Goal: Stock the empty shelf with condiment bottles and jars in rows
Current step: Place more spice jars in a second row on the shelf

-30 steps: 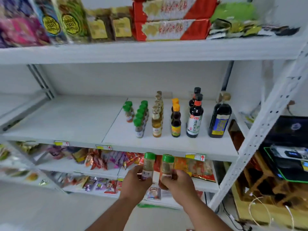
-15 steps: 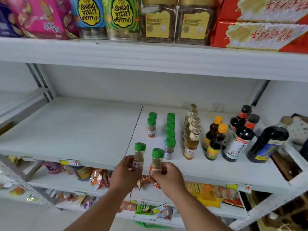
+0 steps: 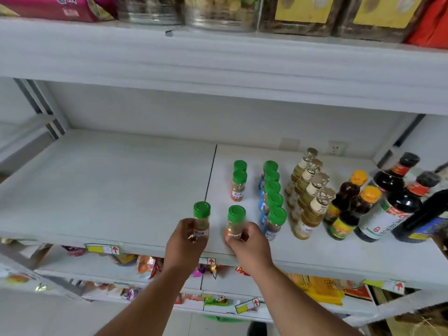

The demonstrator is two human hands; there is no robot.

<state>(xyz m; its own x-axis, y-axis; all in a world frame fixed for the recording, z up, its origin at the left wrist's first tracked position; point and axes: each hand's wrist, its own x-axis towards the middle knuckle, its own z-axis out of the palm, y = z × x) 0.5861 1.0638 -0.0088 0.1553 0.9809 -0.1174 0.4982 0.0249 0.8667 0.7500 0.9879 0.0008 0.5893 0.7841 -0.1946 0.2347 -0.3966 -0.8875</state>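
The left hand curls round a green-capped spice jar, the right hand round a second green-capped spice jar. Both jars are upright at the front edge of the white shelf, side by side but apart. Both forearms reach up from below. Just right stands a row of green-capped jars, then pale vinegar bottles and dark sauce bottles.
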